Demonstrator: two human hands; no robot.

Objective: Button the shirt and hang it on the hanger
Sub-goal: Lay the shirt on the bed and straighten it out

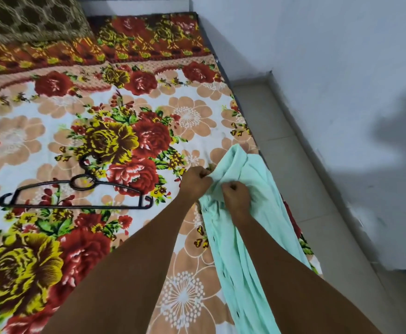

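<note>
A mint-green shirt [245,237] lies bunched along the right side of the bed, its dark buttons running down the front edge. My left hand [196,183] is closed on the shirt's fabric near the collar end. Just to its right, my right hand [235,197] is closed on the same fabric. Both fists pinch the cloth close together. A black plastic hanger [76,194] lies flat on the bed to the left of my hands, apart from the shirt.
The bed is covered by a floral blanket [100,116] in red, yellow and beige. A brown patterned pillow [28,18] sits at the far left corner. A tiled floor strip [293,165] and a white wall [341,80] run along the bed's right edge.
</note>
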